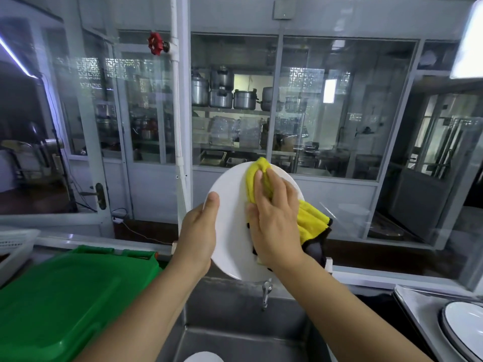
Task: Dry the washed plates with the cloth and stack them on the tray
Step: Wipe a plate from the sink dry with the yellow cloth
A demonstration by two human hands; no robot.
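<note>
A white plate [232, 205] is held up on edge over the sink, its face turned toward me. My left hand [200, 236] grips its left rim, thumb on the front. My right hand [274, 220] presses a yellow cloth [311, 220] with a dark edge against the right half of the plate, fingers lying over the cloth. On the metal tray [413, 301] at the lower right lies a dark-rimmed white plate [462, 325]. The rim of another white plate [203, 357] shows in the sink at the bottom edge.
A steel sink [235, 333] with a tap [266, 293] lies below my hands. A green plastic lid [62, 304] covers the counter at left, with a white basket [15, 244] behind it. Glass partitions and a white pipe [180, 100] stand beyond the sink.
</note>
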